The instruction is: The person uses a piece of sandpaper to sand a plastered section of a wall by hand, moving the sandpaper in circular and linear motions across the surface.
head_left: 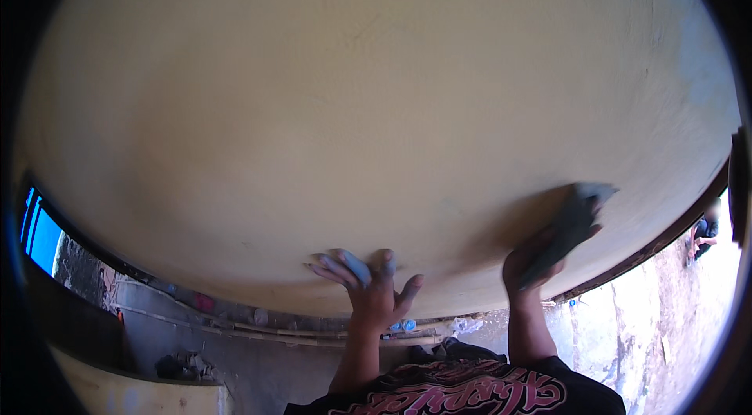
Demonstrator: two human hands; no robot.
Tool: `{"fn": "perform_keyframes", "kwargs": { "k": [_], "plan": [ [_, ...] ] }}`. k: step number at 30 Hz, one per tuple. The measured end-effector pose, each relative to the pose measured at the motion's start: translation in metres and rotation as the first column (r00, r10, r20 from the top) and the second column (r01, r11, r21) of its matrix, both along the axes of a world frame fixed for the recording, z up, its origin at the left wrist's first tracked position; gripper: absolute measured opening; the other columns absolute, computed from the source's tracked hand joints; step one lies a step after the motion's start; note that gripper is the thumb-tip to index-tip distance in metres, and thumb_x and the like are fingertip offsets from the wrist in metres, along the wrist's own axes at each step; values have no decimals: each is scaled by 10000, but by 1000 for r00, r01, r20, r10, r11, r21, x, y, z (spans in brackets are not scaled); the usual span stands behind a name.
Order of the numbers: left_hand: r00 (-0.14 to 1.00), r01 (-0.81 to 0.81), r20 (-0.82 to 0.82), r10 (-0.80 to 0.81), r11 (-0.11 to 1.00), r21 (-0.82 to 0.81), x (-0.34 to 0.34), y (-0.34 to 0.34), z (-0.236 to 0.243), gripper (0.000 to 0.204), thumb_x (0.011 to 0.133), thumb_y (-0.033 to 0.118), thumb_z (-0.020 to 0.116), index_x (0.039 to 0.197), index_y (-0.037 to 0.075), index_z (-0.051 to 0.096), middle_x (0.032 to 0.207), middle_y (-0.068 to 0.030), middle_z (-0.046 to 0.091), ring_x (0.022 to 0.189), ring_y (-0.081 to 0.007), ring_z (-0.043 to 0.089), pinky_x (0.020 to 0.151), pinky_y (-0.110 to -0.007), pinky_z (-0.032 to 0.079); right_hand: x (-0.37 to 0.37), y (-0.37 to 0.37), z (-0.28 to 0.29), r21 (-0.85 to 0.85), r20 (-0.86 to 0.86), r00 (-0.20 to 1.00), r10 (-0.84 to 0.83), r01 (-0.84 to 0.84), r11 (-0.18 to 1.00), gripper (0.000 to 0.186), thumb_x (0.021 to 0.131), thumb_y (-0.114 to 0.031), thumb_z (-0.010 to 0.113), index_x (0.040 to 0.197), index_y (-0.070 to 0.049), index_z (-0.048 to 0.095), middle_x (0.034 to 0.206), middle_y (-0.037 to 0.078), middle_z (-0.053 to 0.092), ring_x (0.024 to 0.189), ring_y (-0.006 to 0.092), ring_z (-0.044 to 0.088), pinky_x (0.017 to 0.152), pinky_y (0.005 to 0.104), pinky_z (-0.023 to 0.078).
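Observation:
A large cream surface (368, 102), smooth with faint pale patches, fills most of the view and looks curved through the lens. My left hand (368, 286) rests against its lower part with fingers spread and grey dust on them, holding nothing. My right hand (536, 262), farther right, grips a grey flat pad (576, 215) against the surface, slightly blurred; the pad hides part of the fingers, and its exact material I cannot tell.
Long poles (282, 330) and small litter lie below the surface's edge. A pale wooden board (149, 391) is at lower left, near a dark bundle (180, 368). A blue panel (43, 231) shows at far left. Another person (703, 235) is low down at far right.

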State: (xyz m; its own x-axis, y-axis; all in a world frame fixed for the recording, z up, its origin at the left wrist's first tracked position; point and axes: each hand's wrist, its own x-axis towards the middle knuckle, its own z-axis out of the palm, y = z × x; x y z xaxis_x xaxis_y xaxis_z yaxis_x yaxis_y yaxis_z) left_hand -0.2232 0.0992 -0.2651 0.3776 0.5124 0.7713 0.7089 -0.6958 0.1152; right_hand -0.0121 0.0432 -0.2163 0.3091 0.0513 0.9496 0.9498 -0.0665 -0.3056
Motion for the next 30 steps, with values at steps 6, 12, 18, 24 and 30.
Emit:
{"fn": "perform_keyframes", "kwargs": {
  "k": [6, 12, 18, 24, 30],
  "plan": [
    [999, -5, 41, 5, 1000, -7, 7, 3, -7, 753, 765, 505, 470, 1334, 231, 59, 1310, -262, -210, 1162, -498, -228, 817, -678, -115, -17, 5, -35, -164, 282, 959, 3, 45, 985, 452, 829, -227, 361, 1234, -27, 354, 1318, 136, 295, 1238, 367, 187, 988, 544, 58],
    [996, -9, 84, 16, 996, -85, 0, -3, -4, 772, 743, 504, 518, 1333, 256, 87, 1323, -249, -194, 1166, -497, -221, 819, -677, -117, 14, -9, 12, -52, 25, 1000, 9, -7, 999, 427, 869, -172, 308, 1241, 35, 274, 1309, 233, 243, 1226, 426, 149, 950, 605, 34],
    [994, 14, 112, -5, 997, -81, 6, 1, -12, 774, 745, 503, 522, 1333, 272, 75, 1321, -254, -194, 1167, -494, -221, 824, -673, -117, -32, 2, -38, -414, 368, 914, 172, -5, 910, 516, 770, -206, 393, 1261, -76, 306, 1380, 162, 78, 1263, 381, 26, 915, 625, -87],
    [996, 19, 87, -5, 986, -164, -5, -5, -8, 733, 727, 514, 542, 1310, 236, 195, 1325, -270, -154, 1166, -494, -222, 829, -664, -127, -36, 3, 13, -279, 203, 978, 41, 18, 960, 510, 820, -146, 317, 1270, 65, 203, 1339, 268, 109, 1226, 467, 58, 934, 604, -25],
    [994, 20, -107, -18, 1000, 19, -12, 2, -7, 616, 685, 551, 564, 1188, 240, 390, 1334, -283, -55, 1204, -439, -201, 828, -665, -149, -57, 10, -50, -297, 245, 967, 68, 8, 955, 571, 802, -218, 364, 1295, 11, 191, 1352, 242, 101, 1240, 443, 25, 942, 592, -35]
  ]
}}
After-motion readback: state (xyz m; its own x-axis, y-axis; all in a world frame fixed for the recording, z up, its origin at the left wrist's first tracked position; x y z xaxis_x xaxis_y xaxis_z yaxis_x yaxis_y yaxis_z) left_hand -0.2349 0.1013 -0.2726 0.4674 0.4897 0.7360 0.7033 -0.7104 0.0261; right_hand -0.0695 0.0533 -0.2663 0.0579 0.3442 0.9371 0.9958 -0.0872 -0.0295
